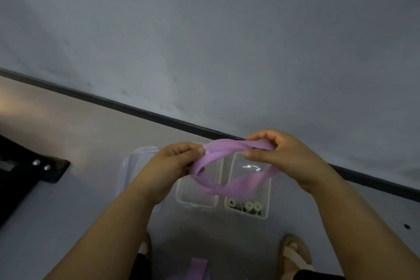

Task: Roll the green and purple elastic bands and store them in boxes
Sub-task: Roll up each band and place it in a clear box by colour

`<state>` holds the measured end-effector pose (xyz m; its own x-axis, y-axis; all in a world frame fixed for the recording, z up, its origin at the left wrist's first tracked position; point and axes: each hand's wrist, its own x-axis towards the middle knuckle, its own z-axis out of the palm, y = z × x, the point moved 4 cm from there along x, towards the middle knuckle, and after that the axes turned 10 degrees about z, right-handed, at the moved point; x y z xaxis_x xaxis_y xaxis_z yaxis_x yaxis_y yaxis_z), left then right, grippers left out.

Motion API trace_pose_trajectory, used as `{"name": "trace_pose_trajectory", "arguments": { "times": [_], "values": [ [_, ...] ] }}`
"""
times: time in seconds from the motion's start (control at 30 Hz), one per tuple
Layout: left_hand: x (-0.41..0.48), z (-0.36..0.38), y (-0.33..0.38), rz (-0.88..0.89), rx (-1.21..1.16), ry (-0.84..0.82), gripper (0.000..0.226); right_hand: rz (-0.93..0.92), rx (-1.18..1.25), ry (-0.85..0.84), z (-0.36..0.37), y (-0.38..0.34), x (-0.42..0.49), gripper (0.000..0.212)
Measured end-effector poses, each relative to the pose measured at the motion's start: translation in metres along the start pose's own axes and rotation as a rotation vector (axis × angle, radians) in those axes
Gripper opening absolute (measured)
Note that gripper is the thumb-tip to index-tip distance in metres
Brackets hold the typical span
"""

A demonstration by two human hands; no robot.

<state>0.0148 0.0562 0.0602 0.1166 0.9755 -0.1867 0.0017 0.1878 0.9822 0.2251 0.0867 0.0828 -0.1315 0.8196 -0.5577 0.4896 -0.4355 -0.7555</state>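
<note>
A purple elastic band (pixel 229 185) hangs as a twisted loop between both hands, above two clear boxes on the floor. My left hand (pixel 175 161) pinches its left end and my right hand (pixel 279 154) pinches its upper right part. The left clear box (pixel 181 198) holds no rolls that I can see. The right clear box (pixel 268 198) holds three rolled green bands (pixel 246 206) at its near end. More purple band (pixel 197 268) lies at the bottom edge, near my lap.
A clear lid (pixel 134 161) lies left of the boxes, partly behind my left forearm. A black object (pixel 27 173) sits on the floor at the left. A dark baseboard (pixel 136 110) runs along the wall. My sandalled feet (pixel 295 254) are near the bottom.
</note>
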Motion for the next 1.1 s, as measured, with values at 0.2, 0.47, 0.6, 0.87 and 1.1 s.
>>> {"name": "trace_pose_trajectory", "arguments": {
  "times": [0.2, 0.47, 0.6, 0.87, 1.1],
  "values": [
    [0.015, -0.001, 0.005, 0.072, 0.128, 0.045, 0.017, -0.151, -0.227, 0.211, -0.002, -0.001, 0.020, 0.013],
    [0.022, -0.006, 0.010, 0.345, 0.922, 0.268, 0.016, -0.223, -0.213, 0.215, -0.010, -0.003, 0.021, 0.026],
    [0.019, -0.003, 0.020, 0.539, 0.907, 0.268, 0.014, -0.140, -0.018, 0.379, -0.023, 0.003, 0.023, 0.023],
    [0.028, -0.021, 0.010, 0.235, 0.663, 0.427, 0.011, -0.086, -0.020, 0.388, -0.023, 0.009, 0.028, 0.011],
    [0.032, -0.022, 0.004, 0.163, 0.602, 0.420, 0.012, 0.098, 0.512, 0.181, -0.020, 0.012, 0.031, 0.018]
  ]
}}
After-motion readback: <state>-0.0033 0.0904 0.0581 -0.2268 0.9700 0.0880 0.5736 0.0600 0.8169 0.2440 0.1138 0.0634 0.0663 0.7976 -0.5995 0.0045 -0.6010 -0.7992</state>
